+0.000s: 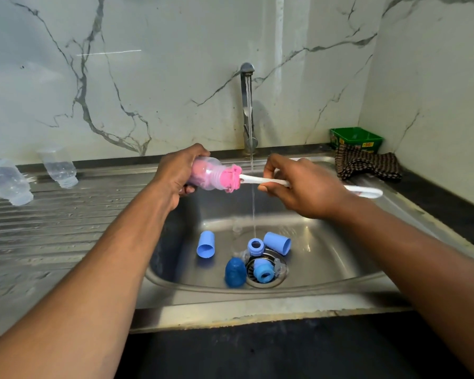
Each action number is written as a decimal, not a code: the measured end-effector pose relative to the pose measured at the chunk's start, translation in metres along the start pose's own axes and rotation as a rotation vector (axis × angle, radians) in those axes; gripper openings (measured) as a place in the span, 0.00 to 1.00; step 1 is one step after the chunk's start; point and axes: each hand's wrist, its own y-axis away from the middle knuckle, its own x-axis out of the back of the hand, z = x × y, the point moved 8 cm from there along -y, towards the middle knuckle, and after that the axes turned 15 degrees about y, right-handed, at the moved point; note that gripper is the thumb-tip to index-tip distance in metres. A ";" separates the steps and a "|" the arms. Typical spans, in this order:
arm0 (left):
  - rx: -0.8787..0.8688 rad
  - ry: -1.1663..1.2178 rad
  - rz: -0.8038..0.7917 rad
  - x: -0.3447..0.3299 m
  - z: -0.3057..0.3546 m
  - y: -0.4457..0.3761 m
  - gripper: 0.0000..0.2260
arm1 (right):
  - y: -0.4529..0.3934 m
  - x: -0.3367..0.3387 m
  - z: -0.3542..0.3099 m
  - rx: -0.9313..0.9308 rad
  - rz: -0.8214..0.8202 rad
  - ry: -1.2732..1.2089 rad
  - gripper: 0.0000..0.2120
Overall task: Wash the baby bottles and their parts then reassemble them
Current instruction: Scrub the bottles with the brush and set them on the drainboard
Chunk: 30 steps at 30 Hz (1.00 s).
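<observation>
My left hand point(175, 173) grips a clear baby bottle point(211, 173) on its side over the sink, mouth to the right. A pink sponge brush point(231, 178) sits in the bottle's mouth. My right hand point(298, 184) holds the brush's white handle point(361, 190). Two clear bottles point(7, 181) point(59, 166) lie on the drainboard at the left. In the sink basin point(326, 255) lie two light blue caps point(206, 244) point(277, 242), a dark blue cap point(235, 272), two blue collar rings point(256, 246) point(263, 272) and clear teats by the drain.
The tap point(247, 105) runs a thin stream of water into the basin, just right of the brush head. A green box point(356, 138) and a checked cloth point(367, 165) sit at the back right corner. A dark counter edge runs along the front.
</observation>
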 end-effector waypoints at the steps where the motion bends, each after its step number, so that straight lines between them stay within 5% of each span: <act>1: -0.018 0.001 -0.003 0.001 0.001 -0.001 0.07 | 0.000 -0.005 -0.001 0.011 -0.065 -0.052 0.12; 6: -0.052 0.012 -0.062 -0.004 0.004 0.000 0.07 | 0.003 -0.026 -0.001 -0.116 -0.385 -0.623 0.23; 12: -0.032 0.023 -0.091 -0.008 0.000 0.003 0.06 | 0.012 -0.035 -0.001 -0.184 -0.482 -0.907 0.12; 22: 0.121 -0.112 -0.012 0.005 -0.021 -0.007 0.10 | -0.006 -0.011 0.001 -0.118 0.059 -0.230 0.06; 27: 0.133 -0.129 0.025 0.008 -0.031 -0.011 0.12 | -0.006 -0.026 0.004 -0.108 -0.018 -0.156 0.09; 30: 0.135 -0.076 0.045 0.005 -0.031 -0.009 0.11 | -0.001 -0.049 0.003 -0.130 -0.225 -0.226 0.15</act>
